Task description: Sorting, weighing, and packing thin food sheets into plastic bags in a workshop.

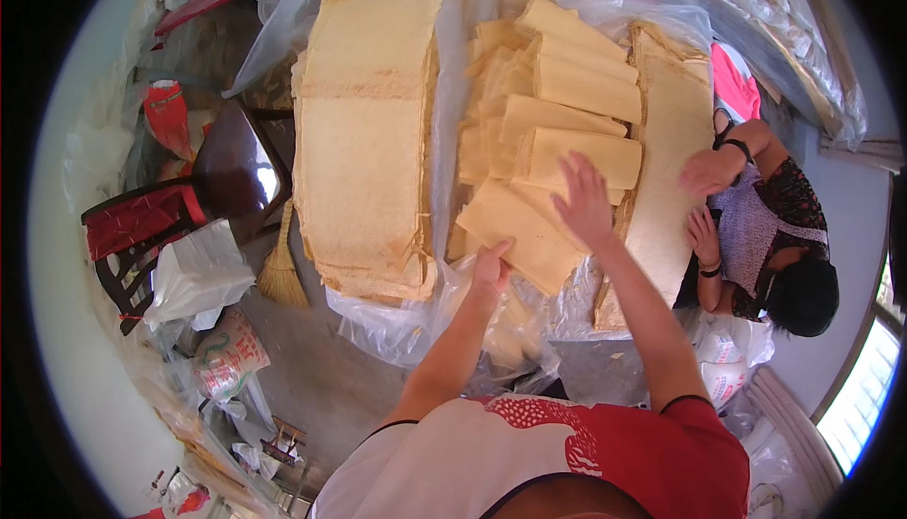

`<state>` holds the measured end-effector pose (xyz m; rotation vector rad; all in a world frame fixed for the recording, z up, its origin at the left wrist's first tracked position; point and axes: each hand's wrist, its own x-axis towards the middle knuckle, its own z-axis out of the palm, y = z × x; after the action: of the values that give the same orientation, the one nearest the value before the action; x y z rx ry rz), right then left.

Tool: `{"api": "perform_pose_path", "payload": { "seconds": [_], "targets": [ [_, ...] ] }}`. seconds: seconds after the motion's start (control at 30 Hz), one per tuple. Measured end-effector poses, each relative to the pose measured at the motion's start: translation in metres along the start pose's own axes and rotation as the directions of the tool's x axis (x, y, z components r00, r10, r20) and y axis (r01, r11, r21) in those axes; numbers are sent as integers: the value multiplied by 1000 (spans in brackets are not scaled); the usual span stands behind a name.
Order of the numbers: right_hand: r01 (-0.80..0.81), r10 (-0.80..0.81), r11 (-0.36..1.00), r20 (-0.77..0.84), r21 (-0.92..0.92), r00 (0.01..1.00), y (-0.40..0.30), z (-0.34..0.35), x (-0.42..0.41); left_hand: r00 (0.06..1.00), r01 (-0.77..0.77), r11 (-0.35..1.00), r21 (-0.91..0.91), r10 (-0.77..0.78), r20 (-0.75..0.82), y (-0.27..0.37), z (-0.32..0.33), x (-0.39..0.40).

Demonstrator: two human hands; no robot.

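Folded pale-yellow sheets (524, 232), perhaps tofu skin or paper, lie at an angle at the near end of a loose pile. My left hand (492, 268) grips their near-left edge, thumb on top. Over the near part of another folded bundle (588, 154) is my right hand (584, 202), fingers spread; whether it touches is unclear. More folded bundles (587, 80) overlap farther back. A tall stack of long yellow sheets (365, 143) stands left of the pile, and a second long stack (666, 122) lies to its right.
Across the right stack, a person (762, 214) rests one hand near its edge and holds the other above it. Clear plastic sheeting (397, 328) hangs around the stacks. At left are a straw broom (283, 264), a dark wooden chair (237, 158) and a white plastic bag (198, 267).
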<state>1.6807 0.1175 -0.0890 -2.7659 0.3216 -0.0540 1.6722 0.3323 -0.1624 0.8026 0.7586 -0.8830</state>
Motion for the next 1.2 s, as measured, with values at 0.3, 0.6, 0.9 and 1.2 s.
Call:
{"api": "perform_pose_path", "payload": {
  "seconds": [0.3,0.6,0.9,1.2],
  "targets": [
    [-60,169,956,374,-288,912,43,-1,38,962,197,972,-124,-168,214,53,-9,-20],
    [-163,209,969,260,-188,943,46,17,20,850,377,912,-162,-271,452,54,-16,-17],
    [-340,391,919,361,-199,846,42,23,19,919,272,955,-120,-221,327,39,2,-3],
    [-511,432,847,366,150,824,49,38,-21,975,-24,998,-54,36,221,43,-6,-21]
  ]
}}
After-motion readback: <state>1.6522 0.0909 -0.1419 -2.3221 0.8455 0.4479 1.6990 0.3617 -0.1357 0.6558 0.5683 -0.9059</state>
